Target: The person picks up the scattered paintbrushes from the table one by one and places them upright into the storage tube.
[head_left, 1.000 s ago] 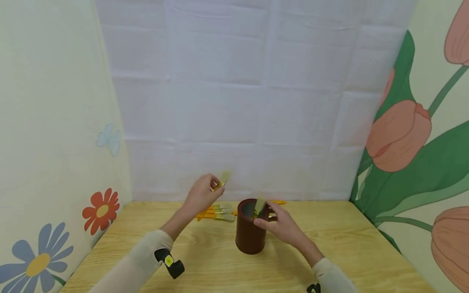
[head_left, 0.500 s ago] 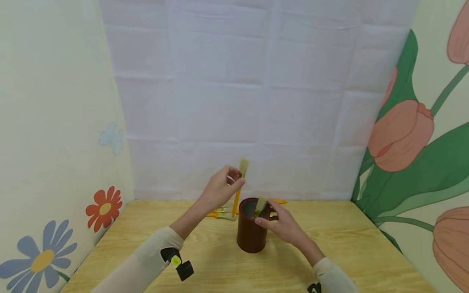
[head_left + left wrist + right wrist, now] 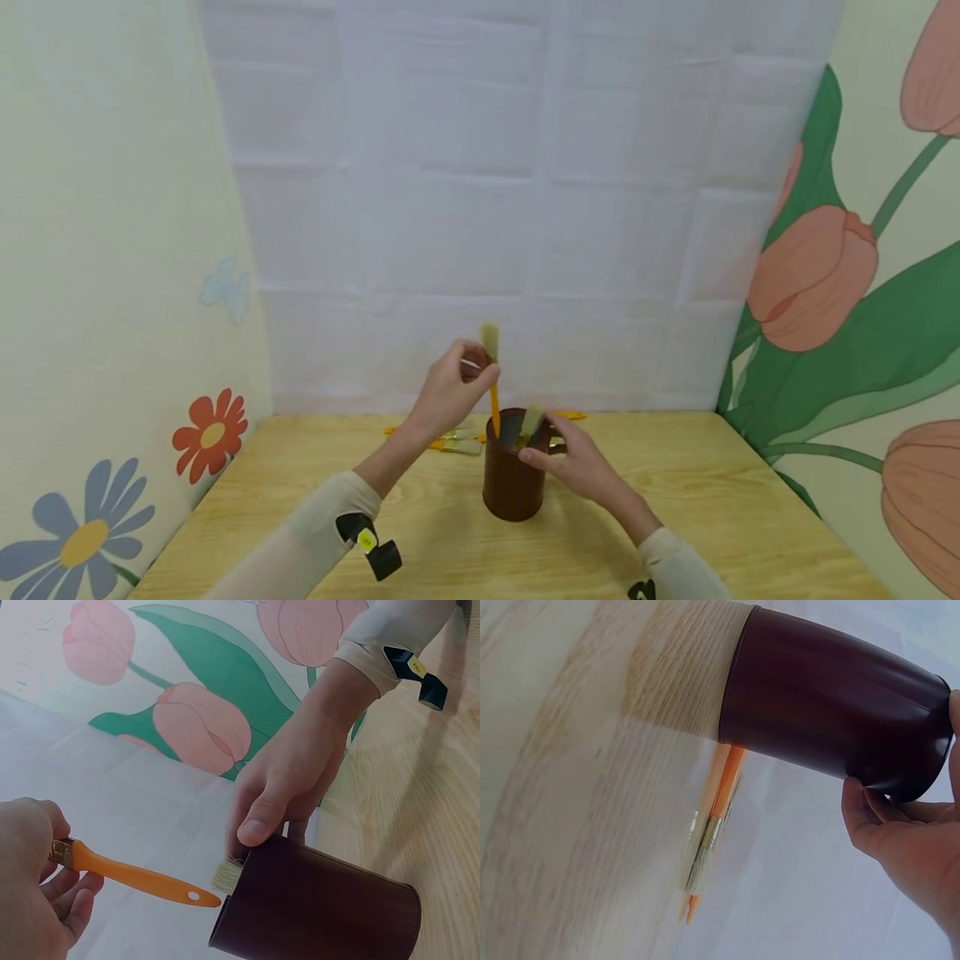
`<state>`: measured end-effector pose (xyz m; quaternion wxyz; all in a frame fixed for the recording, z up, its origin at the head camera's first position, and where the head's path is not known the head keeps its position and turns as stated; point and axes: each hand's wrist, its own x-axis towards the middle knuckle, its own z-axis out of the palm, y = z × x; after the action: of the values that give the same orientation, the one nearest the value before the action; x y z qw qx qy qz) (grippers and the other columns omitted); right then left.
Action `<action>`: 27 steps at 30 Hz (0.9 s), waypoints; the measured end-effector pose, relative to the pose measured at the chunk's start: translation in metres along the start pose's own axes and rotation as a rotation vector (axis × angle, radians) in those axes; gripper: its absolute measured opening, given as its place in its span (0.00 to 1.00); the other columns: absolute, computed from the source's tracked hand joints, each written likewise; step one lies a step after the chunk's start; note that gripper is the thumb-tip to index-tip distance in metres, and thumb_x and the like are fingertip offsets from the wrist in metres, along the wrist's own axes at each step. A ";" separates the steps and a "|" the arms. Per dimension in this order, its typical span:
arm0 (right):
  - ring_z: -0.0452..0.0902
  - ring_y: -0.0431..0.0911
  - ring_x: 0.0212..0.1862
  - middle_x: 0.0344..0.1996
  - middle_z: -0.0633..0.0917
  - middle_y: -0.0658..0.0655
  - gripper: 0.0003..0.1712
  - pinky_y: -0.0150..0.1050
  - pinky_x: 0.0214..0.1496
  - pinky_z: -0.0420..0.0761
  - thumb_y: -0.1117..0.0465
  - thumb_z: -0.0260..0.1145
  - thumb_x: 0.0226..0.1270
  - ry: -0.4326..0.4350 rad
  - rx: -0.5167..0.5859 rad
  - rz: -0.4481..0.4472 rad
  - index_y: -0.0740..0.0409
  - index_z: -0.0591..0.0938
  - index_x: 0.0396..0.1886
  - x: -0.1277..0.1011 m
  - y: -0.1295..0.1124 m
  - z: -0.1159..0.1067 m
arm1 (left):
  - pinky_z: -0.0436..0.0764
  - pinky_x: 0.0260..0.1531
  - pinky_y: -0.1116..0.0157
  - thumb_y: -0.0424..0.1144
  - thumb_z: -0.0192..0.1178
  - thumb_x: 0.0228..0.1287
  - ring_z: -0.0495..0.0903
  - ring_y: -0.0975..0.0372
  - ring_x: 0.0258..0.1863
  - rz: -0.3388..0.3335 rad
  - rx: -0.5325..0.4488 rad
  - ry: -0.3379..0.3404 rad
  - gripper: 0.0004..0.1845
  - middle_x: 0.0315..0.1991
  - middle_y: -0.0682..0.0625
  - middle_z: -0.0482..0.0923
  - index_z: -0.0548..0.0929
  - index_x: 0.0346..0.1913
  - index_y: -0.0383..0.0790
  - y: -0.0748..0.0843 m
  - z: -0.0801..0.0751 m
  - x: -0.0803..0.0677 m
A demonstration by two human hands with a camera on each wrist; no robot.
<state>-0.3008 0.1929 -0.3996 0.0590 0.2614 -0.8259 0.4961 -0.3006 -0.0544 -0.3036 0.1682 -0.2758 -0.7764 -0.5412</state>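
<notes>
An orange-handled brush (image 3: 492, 385) was pinched upright in the left hand (image 3: 448, 392), its handle tip at the brown cup (image 3: 512, 479) mid-desk; the cup's rim was gripped by the right hand (image 3: 573, 462); spare brushes (image 3: 450, 440) lay far left.

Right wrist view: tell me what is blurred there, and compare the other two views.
Right wrist view: wooden table smeared, brown cup fairly sharp. Left wrist view: orange brush crisp, tulip backdrop softer. Head view: evenly lit, sharp, walls bowed by the wide lens.
</notes>
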 end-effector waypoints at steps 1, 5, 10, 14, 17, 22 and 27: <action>0.79 0.48 0.52 0.49 0.80 0.56 0.39 0.53 0.57 0.78 0.56 0.72 0.70 0.000 0.002 0.001 0.58 0.67 0.75 0.000 0.000 0.000 | 0.82 0.42 0.57 0.49 0.62 0.74 0.82 0.59 0.43 0.005 -0.001 -0.002 0.15 0.46 0.50 0.78 0.76 0.55 0.45 0.000 0.001 0.000; 0.79 0.49 0.52 0.49 0.81 0.57 0.37 0.54 0.57 0.78 0.56 0.72 0.70 -0.002 0.009 0.001 0.57 0.69 0.74 -0.001 0.002 0.001 | 0.82 0.43 0.58 0.47 0.62 0.74 0.82 0.60 0.44 0.014 0.005 -0.015 0.15 0.47 0.51 0.78 0.76 0.55 0.45 -0.005 0.007 -0.003; 0.79 0.50 0.50 0.49 0.81 0.58 0.35 0.55 0.56 0.78 0.58 0.72 0.70 -0.007 0.021 -0.028 0.56 0.70 0.73 -0.001 0.002 0.001 | 0.83 0.42 0.58 0.44 0.64 0.73 0.83 0.59 0.44 -0.002 -0.012 -0.037 0.14 0.47 0.50 0.79 0.76 0.55 0.44 -0.014 0.016 -0.010; 0.79 0.51 0.49 0.49 0.81 0.59 0.34 0.54 0.54 0.79 0.60 0.72 0.70 -0.007 0.022 -0.067 0.55 0.71 0.72 0.000 0.001 0.002 | 0.82 0.46 0.56 0.43 0.64 0.73 0.82 0.59 0.45 0.002 0.003 -0.052 0.14 0.46 0.51 0.79 0.77 0.55 0.44 -0.023 0.022 -0.016; 0.79 0.50 0.49 0.50 0.81 0.58 0.32 0.53 0.54 0.80 0.59 0.72 0.70 -0.015 0.018 -0.072 0.54 0.72 0.71 0.001 0.001 0.002 | 0.79 0.52 0.51 0.42 0.65 0.72 0.81 0.59 0.47 0.024 0.045 -0.056 0.13 0.45 0.52 0.80 0.78 0.53 0.43 -0.029 0.027 -0.020; 0.79 0.47 0.51 0.52 0.81 0.54 0.32 0.51 0.55 0.79 0.57 0.72 0.71 -0.011 0.002 -0.058 0.51 0.72 0.71 0.001 0.002 0.001 | 0.75 0.53 0.50 0.41 0.66 0.71 0.80 0.59 0.47 0.048 0.120 -0.096 0.11 0.45 0.55 0.80 0.79 0.51 0.45 -0.034 0.033 -0.025; 0.79 0.46 0.50 0.50 0.81 0.53 0.32 0.50 0.55 0.79 0.55 0.72 0.70 -0.012 0.004 -0.061 0.48 0.72 0.71 0.002 0.002 0.001 | 0.77 0.47 0.52 0.39 0.65 0.71 0.79 0.57 0.43 0.073 0.141 -0.136 0.09 0.44 0.55 0.80 0.78 0.49 0.44 -0.039 0.037 -0.029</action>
<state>-0.3030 0.1922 -0.4011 0.0686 0.2896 -0.8170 0.4939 -0.3004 -0.0374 -0.3623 0.1537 -0.3276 -0.8117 -0.4586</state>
